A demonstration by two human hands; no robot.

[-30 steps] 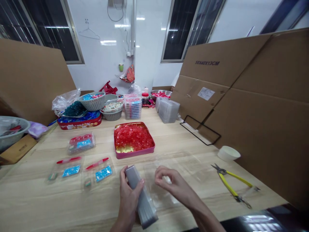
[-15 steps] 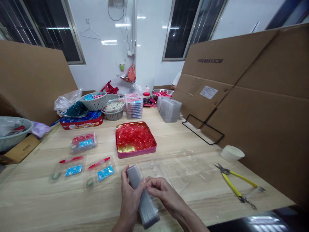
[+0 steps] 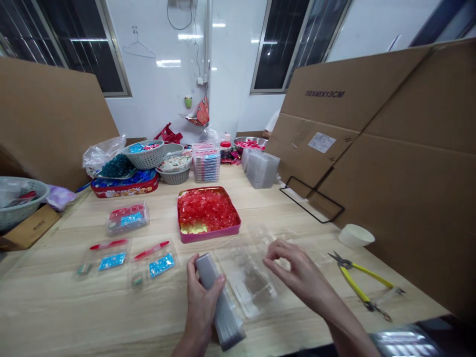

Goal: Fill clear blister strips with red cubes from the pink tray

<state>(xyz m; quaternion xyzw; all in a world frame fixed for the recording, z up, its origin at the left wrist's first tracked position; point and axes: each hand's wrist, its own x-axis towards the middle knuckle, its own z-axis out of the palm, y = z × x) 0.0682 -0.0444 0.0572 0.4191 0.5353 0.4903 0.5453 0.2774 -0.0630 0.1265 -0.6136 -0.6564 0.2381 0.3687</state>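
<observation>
My left hand [image 3: 201, 302] is wrapped round a long stack of clear plastic packs [image 3: 220, 305] lying on the wooden table [image 3: 74, 307]. My right hand [image 3: 297, 270] hovers to the right of it, fingers pinched on the edge of a single clear plastic pack [image 3: 249, 280] lifted off the stack. More clear packs [image 3: 297, 238] lie flat just beyond that hand. A pink tray of red beads [image 3: 208, 213] sits behind the hands.
Two open packs with red pens and blue pieces [image 3: 128, 260] lie left of the stack. Yellow-handled pliers [image 3: 359, 285] and a white cup [image 3: 355, 235] are at right. Baskets [image 3: 147, 156], stacked boxes [image 3: 205, 163] and cardboard sheets [image 3: 390, 163] ring the table.
My right hand moved from the top of the stack out to the right, drawing one clear pack away with it. The left hand stayed on the stack.
</observation>
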